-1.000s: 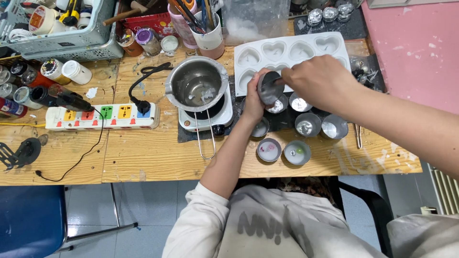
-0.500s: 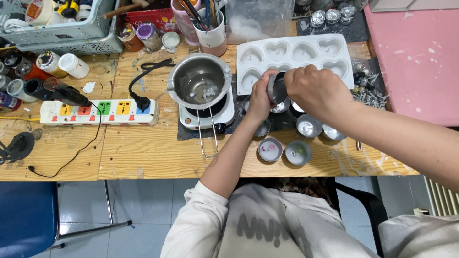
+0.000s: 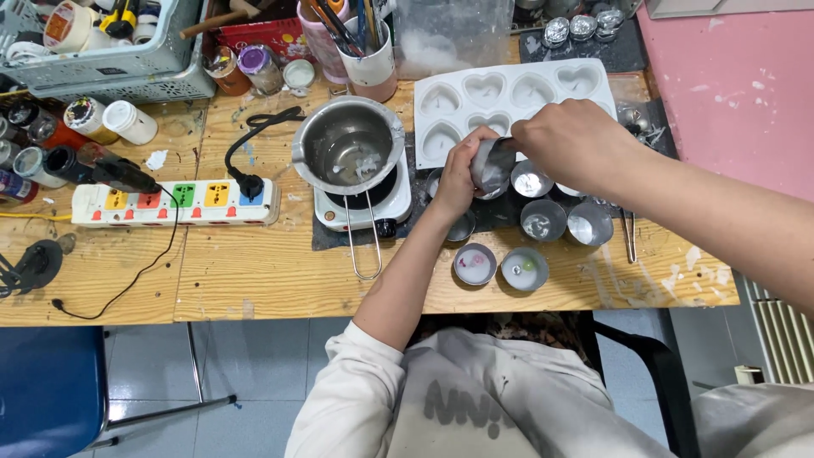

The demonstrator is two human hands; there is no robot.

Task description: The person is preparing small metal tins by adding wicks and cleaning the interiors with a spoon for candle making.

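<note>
My left hand (image 3: 458,176) and my right hand (image 3: 575,146) both grip one small metal candle tin (image 3: 492,163), held tilted above a dark mat. Several more small metal tins (image 3: 543,220) stand on the mat just below my hands. Two filled tins (image 3: 475,264) sit on the wood near the table's front edge. A white heart-shaped silicone mould (image 3: 475,93) lies behind my hands. Left of them, a steel melting pot (image 3: 348,148) with wax traces rests on a small white hot plate (image 3: 398,203).
A white power strip (image 3: 170,202) with coloured sockets lies at the left, a black plug in it. Jars, bottles and a grey basket (image 3: 110,68) crowd the back left. A cup of brushes (image 3: 369,51) stands behind the pot. Tweezers (image 3: 627,233) lie at the right.
Both hands have stayed on the tin over the mat, shifting slightly and turning it. The view has drifted a little.
</note>
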